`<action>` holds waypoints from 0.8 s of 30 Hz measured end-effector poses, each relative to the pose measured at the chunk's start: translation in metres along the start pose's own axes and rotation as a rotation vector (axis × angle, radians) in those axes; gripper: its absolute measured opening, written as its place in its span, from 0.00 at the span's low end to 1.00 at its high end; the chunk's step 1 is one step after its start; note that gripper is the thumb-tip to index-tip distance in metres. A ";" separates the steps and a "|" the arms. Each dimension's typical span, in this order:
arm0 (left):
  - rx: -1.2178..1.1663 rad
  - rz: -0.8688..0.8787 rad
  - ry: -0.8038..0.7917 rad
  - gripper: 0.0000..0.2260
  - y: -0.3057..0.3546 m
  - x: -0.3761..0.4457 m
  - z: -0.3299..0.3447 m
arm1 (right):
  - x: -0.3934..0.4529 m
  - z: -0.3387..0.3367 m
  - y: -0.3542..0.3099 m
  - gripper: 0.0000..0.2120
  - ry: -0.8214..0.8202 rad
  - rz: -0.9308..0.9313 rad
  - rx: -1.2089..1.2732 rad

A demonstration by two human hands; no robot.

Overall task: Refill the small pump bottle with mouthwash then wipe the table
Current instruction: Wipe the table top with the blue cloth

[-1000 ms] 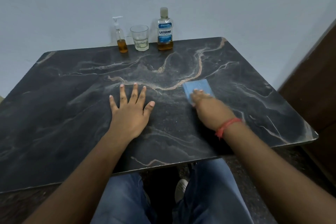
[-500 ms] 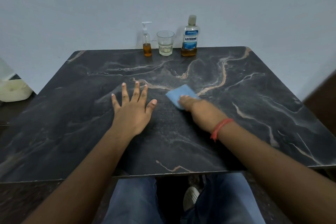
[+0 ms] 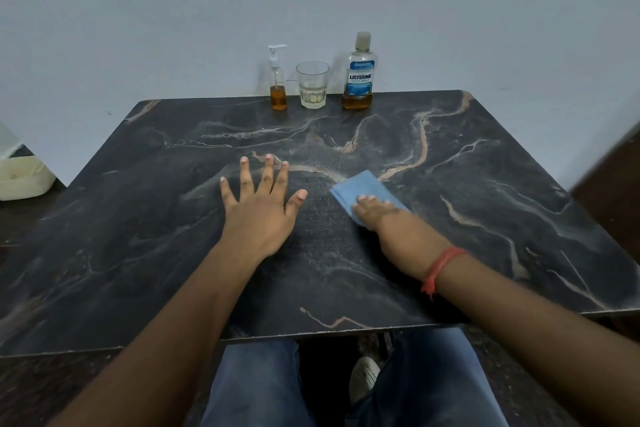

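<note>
My left hand (image 3: 258,210) lies flat on the dark marble table (image 3: 138,253) with its fingers spread. My right hand (image 3: 375,213) presses its fingers down on a folded blue cloth (image 3: 360,185) near the table's middle, just right of the left thumb. A red thread circles the right wrist. At the table's far edge stand the small pump bottle (image 3: 278,87) with amber liquid in its lower part, a clear glass (image 3: 312,85), and the Listerine mouthwash bottle (image 3: 359,74) with a little amber liquid at its bottom.
A pale wall rises right behind the three containers. A cream-coloured tub (image 3: 20,177) sits on the floor at the left. A dark wooden panel (image 3: 613,177) stands at the right. My knees in blue jeans (image 3: 259,388) are under the table's near edge.
My right hand has slid the blue cloth leftward across the table, closer to the left thumb. The left hand has stayed flat in place. The view has shifted left.
</note>
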State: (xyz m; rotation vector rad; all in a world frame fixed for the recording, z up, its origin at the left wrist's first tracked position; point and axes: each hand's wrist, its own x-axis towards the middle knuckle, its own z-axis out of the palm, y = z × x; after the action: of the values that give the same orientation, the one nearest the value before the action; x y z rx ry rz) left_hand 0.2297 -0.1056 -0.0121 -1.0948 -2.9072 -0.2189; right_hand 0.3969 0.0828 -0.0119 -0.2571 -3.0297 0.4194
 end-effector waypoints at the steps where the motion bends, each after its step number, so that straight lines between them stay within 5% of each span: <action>1: 0.002 0.006 -0.003 0.36 0.003 0.002 0.000 | -0.006 0.000 0.004 0.32 -0.003 -0.024 0.032; 6: -0.003 0.031 -0.009 0.36 0.016 0.008 0.000 | -0.019 -0.034 0.040 0.27 0.101 0.315 0.013; 10: -0.014 0.050 -0.035 0.36 0.029 0.010 0.002 | -0.039 -0.013 0.023 0.32 -0.031 0.106 0.053; 15: -0.038 0.075 -0.043 0.35 0.045 0.012 0.007 | -0.074 -0.044 0.057 0.32 0.147 0.384 0.014; 19: -0.034 0.106 -0.047 0.35 0.060 0.013 0.013 | -0.104 -0.023 0.040 0.30 0.030 0.148 0.068; 24: -0.040 0.134 -0.046 0.35 0.074 0.015 0.018 | -0.130 -0.054 0.065 0.30 0.155 0.418 0.053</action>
State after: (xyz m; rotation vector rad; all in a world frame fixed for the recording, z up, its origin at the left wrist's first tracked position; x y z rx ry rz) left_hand 0.2677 -0.0386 -0.0198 -1.3119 -2.8657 -0.2528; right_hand 0.5397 0.1357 0.0159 -0.8812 -2.7974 0.4781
